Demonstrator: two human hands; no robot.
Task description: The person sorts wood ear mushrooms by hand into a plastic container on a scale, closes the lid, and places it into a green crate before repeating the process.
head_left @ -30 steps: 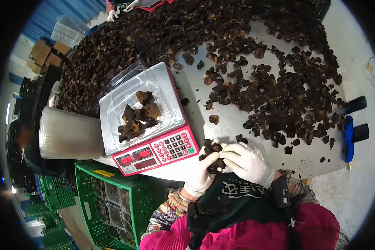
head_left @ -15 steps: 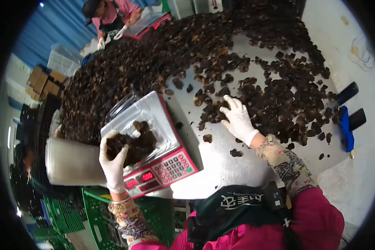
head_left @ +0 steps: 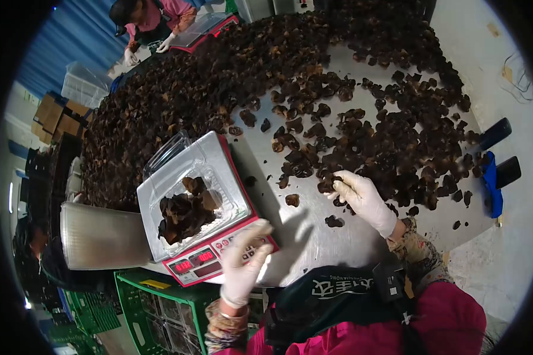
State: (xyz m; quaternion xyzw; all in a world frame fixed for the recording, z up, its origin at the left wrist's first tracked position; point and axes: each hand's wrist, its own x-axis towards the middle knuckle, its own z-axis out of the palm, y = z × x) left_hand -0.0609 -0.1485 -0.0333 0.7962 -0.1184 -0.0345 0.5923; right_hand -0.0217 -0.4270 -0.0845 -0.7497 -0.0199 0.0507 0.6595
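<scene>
My left hand (head_left: 246, 260), in a white glove, hovers over the keypad side of a red and silver scale (head_left: 186, 266). Its fingers are apart with nothing in them. On the scale sits a clear plastic clamshell box (head_left: 228, 204), lid tilted back, holding a small heap of dark wood ear mushrooms (head_left: 186, 210). My right hand (head_left: 364, 201), also gloved, pinches a dark wood ear mushroom (head_left: 327, 183) at the near edge of the loose pieces (head_left: 397, 154) on the metal table (head_left: 296, 236).
A large mound of wood ear mushrooms (head_left: 160, 106) covers the table's far and left side. Stacked clear boxes (head_left: 103, 236) stand left of the scale, above a green crate (head_left: 130, 307). Two dark phone-like objects (head_left: 494, 134) lie at the right edge. A gloved co-worker (head_left: 160, 23) works beyond.
My left hand has let go of the mushrooms in the box and moved right, over the keypad. My right hand has shifted slightly right and down, its fingers now closed on a piece.
</scene>
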